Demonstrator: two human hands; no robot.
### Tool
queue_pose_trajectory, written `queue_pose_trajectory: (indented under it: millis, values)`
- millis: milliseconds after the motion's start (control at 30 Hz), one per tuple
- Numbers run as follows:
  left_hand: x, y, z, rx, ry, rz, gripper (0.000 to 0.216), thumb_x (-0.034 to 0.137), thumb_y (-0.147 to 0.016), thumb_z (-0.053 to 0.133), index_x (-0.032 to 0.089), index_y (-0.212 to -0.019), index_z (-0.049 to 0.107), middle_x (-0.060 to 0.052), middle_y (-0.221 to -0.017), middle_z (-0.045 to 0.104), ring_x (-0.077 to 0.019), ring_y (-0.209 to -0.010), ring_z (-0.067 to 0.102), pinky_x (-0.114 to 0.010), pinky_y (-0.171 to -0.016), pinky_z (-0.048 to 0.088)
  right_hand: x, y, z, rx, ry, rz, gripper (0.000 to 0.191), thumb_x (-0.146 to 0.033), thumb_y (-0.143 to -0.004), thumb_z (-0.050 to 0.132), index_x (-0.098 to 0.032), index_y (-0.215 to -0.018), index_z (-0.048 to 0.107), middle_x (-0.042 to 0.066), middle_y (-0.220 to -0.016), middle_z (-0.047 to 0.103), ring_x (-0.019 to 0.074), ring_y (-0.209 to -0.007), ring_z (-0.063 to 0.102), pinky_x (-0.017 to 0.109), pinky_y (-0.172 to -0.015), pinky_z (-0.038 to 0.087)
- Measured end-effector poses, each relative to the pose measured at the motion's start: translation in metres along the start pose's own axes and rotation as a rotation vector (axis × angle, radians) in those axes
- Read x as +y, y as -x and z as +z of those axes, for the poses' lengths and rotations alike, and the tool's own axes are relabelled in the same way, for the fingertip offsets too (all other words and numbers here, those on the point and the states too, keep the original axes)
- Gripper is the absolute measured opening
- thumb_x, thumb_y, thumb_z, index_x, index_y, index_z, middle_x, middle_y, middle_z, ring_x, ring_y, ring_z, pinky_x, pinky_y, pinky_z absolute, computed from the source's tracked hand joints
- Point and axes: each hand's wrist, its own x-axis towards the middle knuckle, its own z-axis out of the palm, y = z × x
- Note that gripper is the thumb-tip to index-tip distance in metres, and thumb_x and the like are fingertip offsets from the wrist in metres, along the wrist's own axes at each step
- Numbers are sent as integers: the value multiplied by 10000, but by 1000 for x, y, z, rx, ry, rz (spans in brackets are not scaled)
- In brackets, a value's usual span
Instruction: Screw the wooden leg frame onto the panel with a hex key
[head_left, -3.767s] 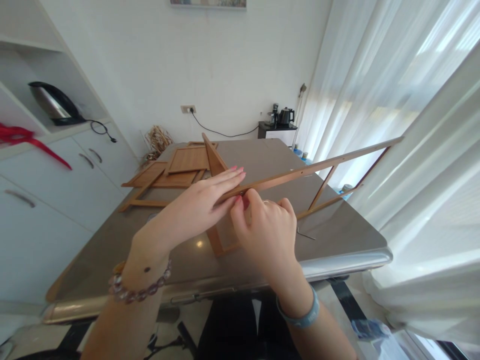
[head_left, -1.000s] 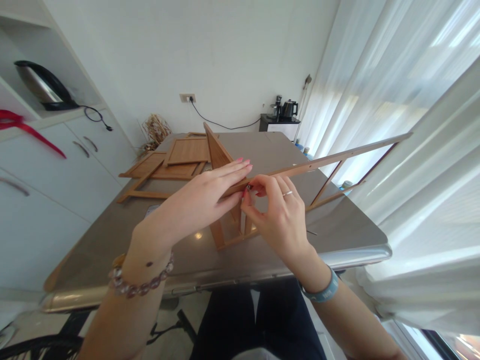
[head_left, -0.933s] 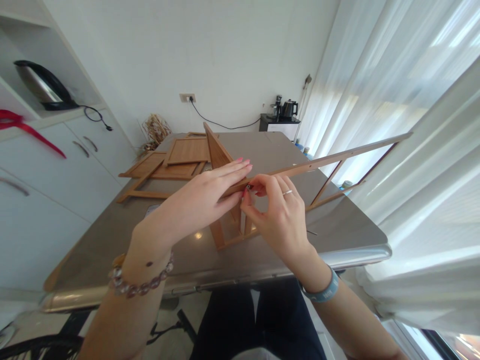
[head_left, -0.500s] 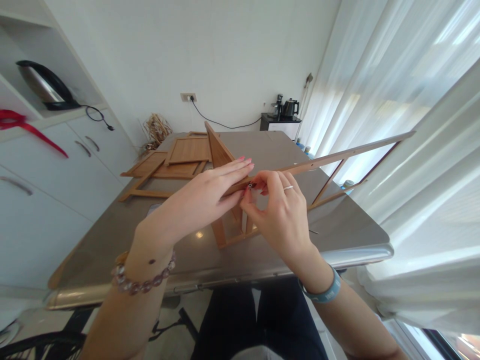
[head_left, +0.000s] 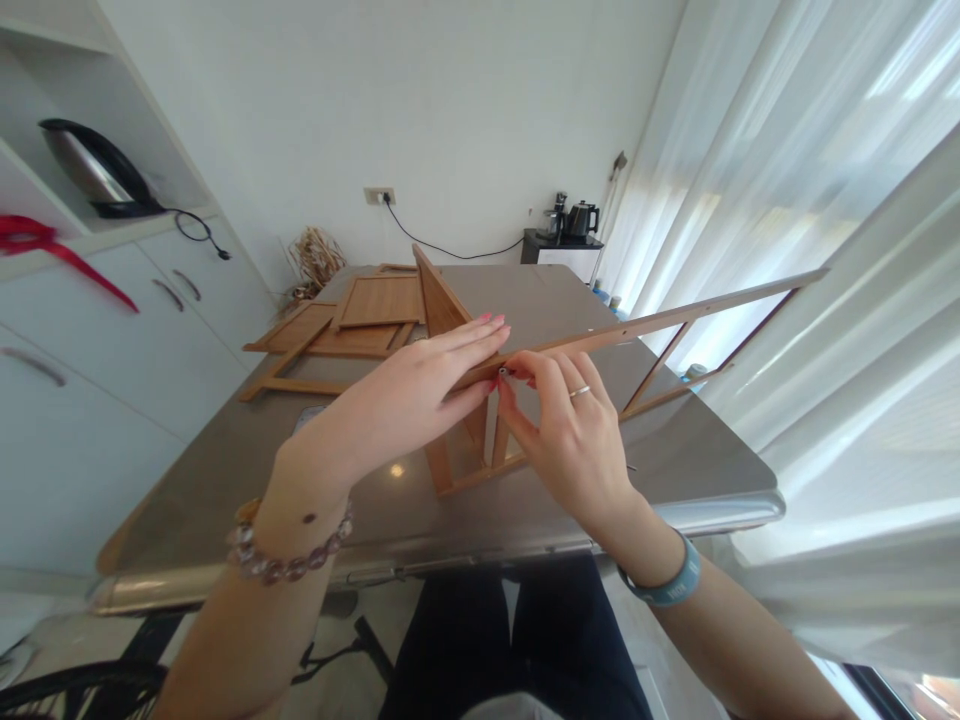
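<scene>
My left hand (head_left: 420, 385) is wrapped around the end of a long wooden rail, fingers flat over its top and thumb beneath. The rail belongs to a ladder-like wooden frame (head_left: 660, 320) that slants up to the right and has crossbars. Beside the left fingertips, my right hand (head_left: 566, 425) pinches with thumb and index finger at a small metal screw (head_left: 503, 371) in the rail's near side. Behind my left hand a wooden panel (head_left: 440, 295) stands tilted upright, joined to the frame. My hands partly hide the joint.
Several wooden panels (head_left: 379, 302) and an L-shaped wooden piece (head_left: 289, 384) lie at the left on the grey table (head_left: 225, 480). A thin metal piece (head_left: 631, 468) lies right of my right hand. A kettle (head_left: 97, 170) sits on the left shelf; curtains (head_left: 847, 400) hang at the right.
My right hand has shifted slightly down and right, its fingertips loosening a little around the screw. My left hand keeps its hold on the frame.
</scene>
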Motion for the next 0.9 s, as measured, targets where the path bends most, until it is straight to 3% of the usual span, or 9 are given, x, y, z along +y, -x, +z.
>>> queue_pose_trajectory:
  millis: [267,367,467,533,667,900]
  values:
    - [-2,-2,1,8,9,6,515,390,-1001,434,181,-1470,402,-7,-1544,392,-153,-1418,396,-312,-1206,329,3,-6,0,-32,4,2,121,-137,-917,485,-177,-910,598,65,-829,648,204,-846,583,335,-805,499]
    - [-2,-2,1,4,10,8,516,394,-1002,428,187,-1474,395,-10,-1549,383,-157,-1426,383,-325,-1210,325,13,-10,-1,-9,-25,-10,91,-194,-908,507,-181,-953,584,112,-993,633,241,-950,563,390,-862,468]
    - [0,-1,1,-1,22,-7,506,370,-1001,430,204,-1477,390,-8,-1551,380,-158,-1433,372,-333,-1213,320,31,-17,1,-47,-31,-47,200,-289,-931,503,-182,-1093,554,128,-1174,612,267,-1080,538,435,-954,386]
    - [2,-1,-1,-8,30,-16,517,363,-991,444,215,-1483,380,-6,-1548,386,-161,-1433,373,-333,-1211,322,44,-22,5,-152,-103,-112,236,-340,-959,476,-182,-1126,531,90,-1068,669,236,-1012,579,413,-963,361]
    - [4,-1,-7,-44,31,-19,576,401,-962,481,212,-1493,361,-4,-1558,365,-163,-1440,361,-325,-1217,307,59,-28,14,-297,-255,-123,327,-459,-971,456,-161,-1100,497,28,-796,681,198,-806,626,353,-833,373]
    - [4,-4,-24,-182,77,-22,628,508,-943,489,279,-1505,328,45,-1566,347,-162,-1448,344,-315,-1226,278,58,-28,11,-327,-314,-125,341,-498,-965,457,-177,-1075,487,32,-859,703,191,-791,629,330,-789,316]
